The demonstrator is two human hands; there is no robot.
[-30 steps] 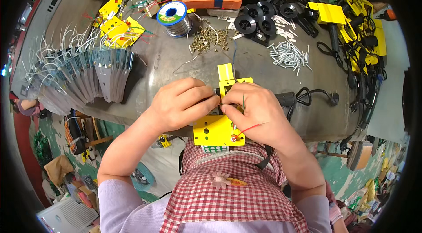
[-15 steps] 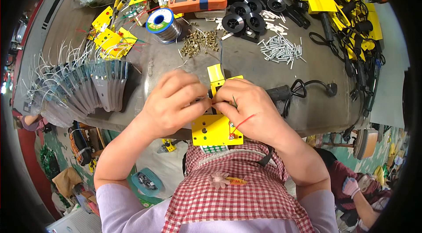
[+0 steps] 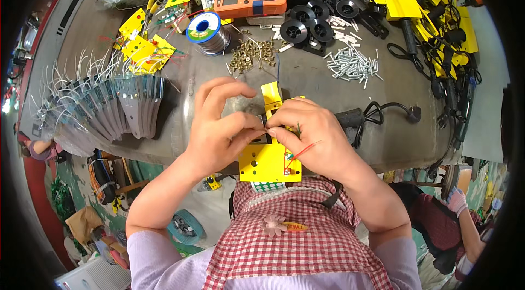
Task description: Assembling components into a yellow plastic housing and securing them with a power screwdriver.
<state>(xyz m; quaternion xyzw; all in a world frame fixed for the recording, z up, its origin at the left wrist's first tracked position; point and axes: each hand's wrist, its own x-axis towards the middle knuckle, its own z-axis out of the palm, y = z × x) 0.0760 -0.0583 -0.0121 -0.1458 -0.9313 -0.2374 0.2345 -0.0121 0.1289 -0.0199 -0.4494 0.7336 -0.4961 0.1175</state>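
In front of my body stands a yellow metal housing (image 3: 257, 162) with round holes and a small switch-like part; its upright yellow end piece (image 3: 271, 95) rises beyond my fingers. My left hand (image 3: 223, 126) pinches with thumb and forefinger at the housing's middle, its other fingers raised and spread. Tip to tip with it, my right hand (image 3: 311, 132) is closed in a pinch, a short green wire (image 3: 298, 127) poking out between its thumb and forefinger. A red wire (image 3: 304, 150) runs from the housing across that thumb. Whatever lies between the left fingertips is hidden.
Brass screws (image 3: 251, 56), a solder spool (image 3: 209, 33) and an orange multimeter (image 3: 250, 1) lie beyond my hands. Black reels (image 3: 293, 31) and silver screws (image 3: 354, 64) are farther right, near a black power cord (image 3: 394, 105). Grey plates with white wires (image 3: 143, 104) stand left.
My left hand's middle and outer fingers have lifted and spread, while its thumb and forefinger stay at the pinch. My right hand has hardly moved. The view has shifted slightly.
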